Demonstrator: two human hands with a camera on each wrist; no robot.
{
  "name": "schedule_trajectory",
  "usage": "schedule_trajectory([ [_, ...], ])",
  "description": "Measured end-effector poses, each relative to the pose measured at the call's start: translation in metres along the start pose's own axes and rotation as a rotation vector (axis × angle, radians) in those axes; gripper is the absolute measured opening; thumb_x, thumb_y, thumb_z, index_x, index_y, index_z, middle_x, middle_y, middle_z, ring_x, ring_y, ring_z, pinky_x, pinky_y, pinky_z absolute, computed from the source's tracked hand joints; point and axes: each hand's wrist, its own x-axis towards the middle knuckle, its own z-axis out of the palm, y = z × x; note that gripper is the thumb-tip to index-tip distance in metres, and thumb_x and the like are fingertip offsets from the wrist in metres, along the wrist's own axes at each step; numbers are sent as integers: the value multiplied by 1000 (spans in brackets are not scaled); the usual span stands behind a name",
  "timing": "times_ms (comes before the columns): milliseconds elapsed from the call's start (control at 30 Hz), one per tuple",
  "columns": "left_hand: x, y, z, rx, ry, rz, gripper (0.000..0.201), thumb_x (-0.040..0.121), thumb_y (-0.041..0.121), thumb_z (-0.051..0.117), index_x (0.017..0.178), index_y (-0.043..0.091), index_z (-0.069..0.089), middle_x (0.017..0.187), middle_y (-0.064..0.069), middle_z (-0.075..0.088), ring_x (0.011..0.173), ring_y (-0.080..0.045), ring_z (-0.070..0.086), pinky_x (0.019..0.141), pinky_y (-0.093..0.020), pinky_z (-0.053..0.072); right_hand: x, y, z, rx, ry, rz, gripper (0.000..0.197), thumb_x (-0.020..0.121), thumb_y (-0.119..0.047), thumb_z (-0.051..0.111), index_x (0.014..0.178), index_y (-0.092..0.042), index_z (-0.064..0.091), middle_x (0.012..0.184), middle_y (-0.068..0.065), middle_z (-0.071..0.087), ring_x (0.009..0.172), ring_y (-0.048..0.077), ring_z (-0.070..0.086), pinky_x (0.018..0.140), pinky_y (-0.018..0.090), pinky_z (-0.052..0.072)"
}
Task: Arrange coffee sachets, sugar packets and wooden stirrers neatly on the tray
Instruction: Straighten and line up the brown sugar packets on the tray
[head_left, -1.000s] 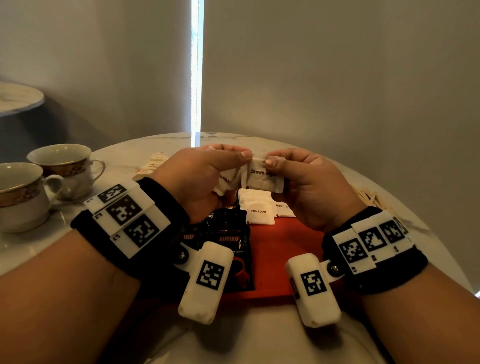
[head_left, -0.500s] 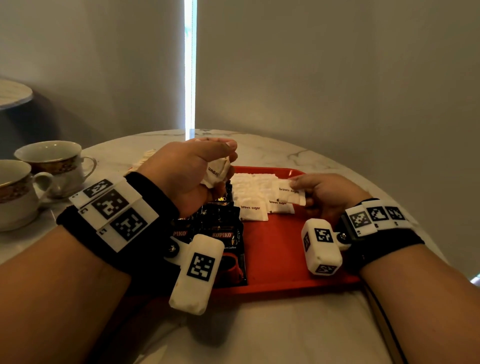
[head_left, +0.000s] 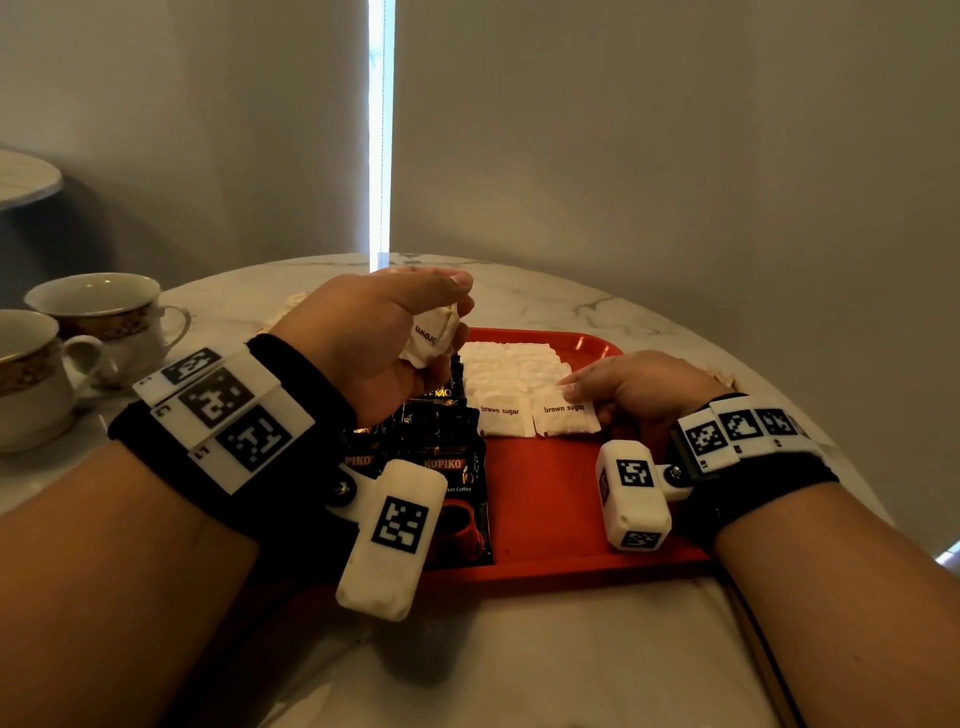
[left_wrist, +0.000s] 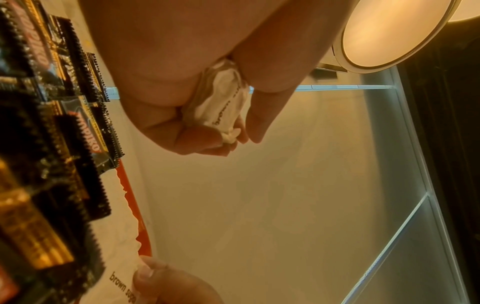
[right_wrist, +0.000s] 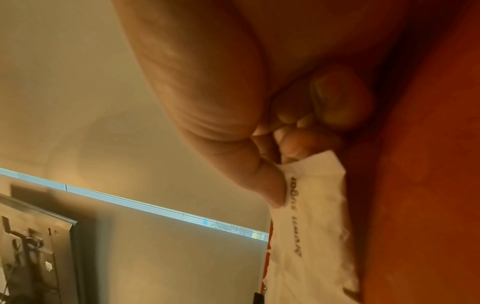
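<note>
The right hand is pinching the right edge of a flat white paper sugar packet printed "brown sugar", thumb on top and fingertips curling underneath, as the right wrist view is showing. That packet is lying on the red tray, just beside a second printed packet to its left; the two are forming the nearest row of a block of white sugar packets that is covering the far middle of the tray, their paper looking soft and slightly crinkled.

The left hand is hovering above the tray's left part with its fingers curling round a small bunch of sugar packets, which are looking crumpled and pillowy in the grip; the left wrist view is showing the bunch squeezed between thumb and fingers.

Under that hand, glossy black coffee sachets with zigzag-cut edges and red-and-gold lettering are lying overlapped along the left side of the tray. The tray itself is a smooth plastic rectangle with rounded corners and a raised rim, sitting on a round white marble table with grey veining.

At the table's left, two white porcelain cups with dark gold-patterned bands are standing close together. Pale wooden stirrers are just peeking out past the right hand, off the tray.
</note>
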Motion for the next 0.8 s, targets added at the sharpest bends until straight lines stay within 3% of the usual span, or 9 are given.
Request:
schedule_trajectory([
  [133, -1, 0, 0, -3, 5, -8, 8, 92, 22, 68, 99, 18, 67, 96, -4, 65, 75, -17, 60, 55, -25, 47, 1, 0, 1, 2, 4, -13, 8, 83, -9, 76, 89, -12, 80, 100, 19, 75, 60, 16, 60, 60, 29, 51],
  [400, -2, 1, 1, -31, 8, -24, 8, 93, 15, 63, 97, 16, 70, 100, -7, 65, 76, -18, 61, 57, -27, 47, -3, -3, 0, -131, 20, -27, 10, 89, -13, 70, 95, -15, 78, 85, 11, 71, 61, 17, 57, 47, 25, 47],
  [567, -4, 2, 0, -56, 11, -21, 21, 93, 7, 52, 103, 14, 69, 98, -9, 63, 75, -18, 61, 58, -28, 48, -1, -2, 0, -16, 31, -24, 16, 90, 4, 62, 100, -5, 72, 73, 10, 67, 49, 12, 58, 46, 25, 48],
  [667, -4, 2, 0, -56, 14, -17, 25, 93, 5, 50, 106, 13, 69, 101, -10, 63, 75, -19, 61, 58, -29, 49, 1, 0, 0, 35, 49, -21, 17, 89, 6, 63, 101, -3, 71, 68, 8, 66, 50, 13, 59, 47, 27, 49],
  [800, -4, 2, 1, -76, 9, -23, 28, 93, 5, 47, 111, 12, 68, 105, -12, 62, 77, -21, 61, 55, -27, 52, 3, 0, 0, 69, 67, -20, 15, 89, 3, 65, 100, -3, 72, 79, 13, 69, 57, 17, 61, 52, 30, 50],
])
